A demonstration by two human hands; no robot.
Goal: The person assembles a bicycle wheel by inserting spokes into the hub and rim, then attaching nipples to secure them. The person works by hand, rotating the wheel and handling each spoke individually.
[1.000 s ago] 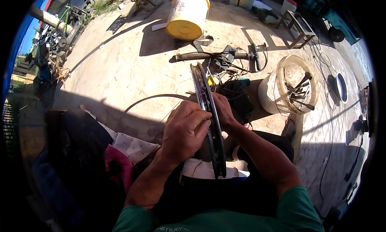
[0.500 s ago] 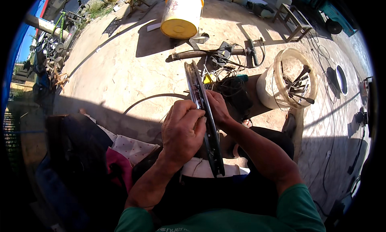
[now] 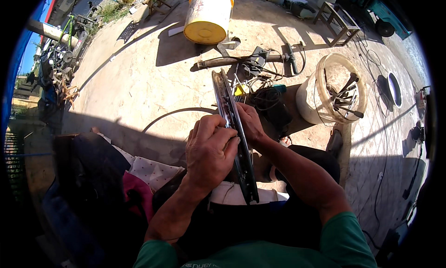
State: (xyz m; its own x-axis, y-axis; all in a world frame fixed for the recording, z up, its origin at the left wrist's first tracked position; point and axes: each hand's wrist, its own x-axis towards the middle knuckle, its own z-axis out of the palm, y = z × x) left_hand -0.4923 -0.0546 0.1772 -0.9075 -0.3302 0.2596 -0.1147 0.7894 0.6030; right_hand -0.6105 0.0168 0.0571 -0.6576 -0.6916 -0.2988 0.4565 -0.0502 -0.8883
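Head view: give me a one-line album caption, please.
Left hand and right hand at either side of a wheel rim, a pale bucket off to the right.

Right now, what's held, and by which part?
A wheel rim, midway along its visible length: right hand on its right side, left hand at its left.

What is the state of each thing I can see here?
Wheel rim: held on edge
Left hand: fingers bent, at the rim
Right hand: against the rim, partly hidden
White bucket at right: open, tools inside
Yellow-and-white bucket: yellow end facing the camera
Stool: standing
Cables: tangled
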